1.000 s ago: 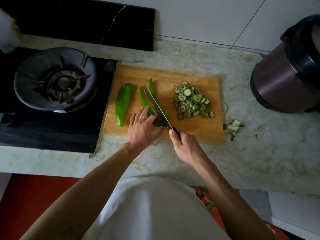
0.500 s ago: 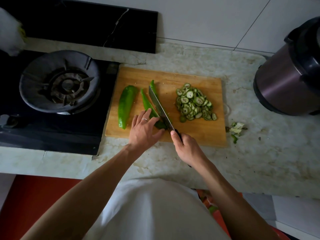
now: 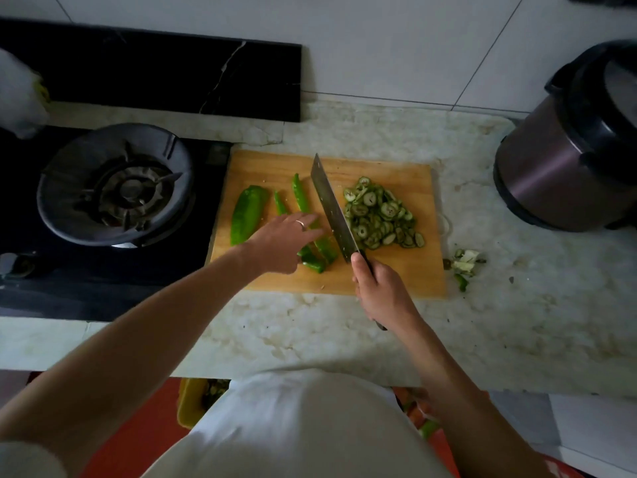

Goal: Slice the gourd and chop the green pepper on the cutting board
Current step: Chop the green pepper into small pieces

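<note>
Your right hand [image 3: 382, 291] is wrapped tight around the dark handle of the long silver knife [image 3: 332, 210]. The blade points toward 11 o'clock and lies between the pepper strips and the gourd pile. Your left hand [image 3: 282, 241] lies flat with straight fingers on the long green pepper strips [image 3: 310, 232], just left of the blade.

Those fingers are very near the sharp edge. If the knife comes down before you curl them back, I think you could cut yourself. The strips look slick and could slide.

The wooden cutting board [image 3: 396, 277] holds everything: one big green pepper half [image 3: 246, 213] at 9 o'clock, the strips in the middle, and the pile of round green gourd slices [image 3: 381, 215] at 3 o'clock.
</note>
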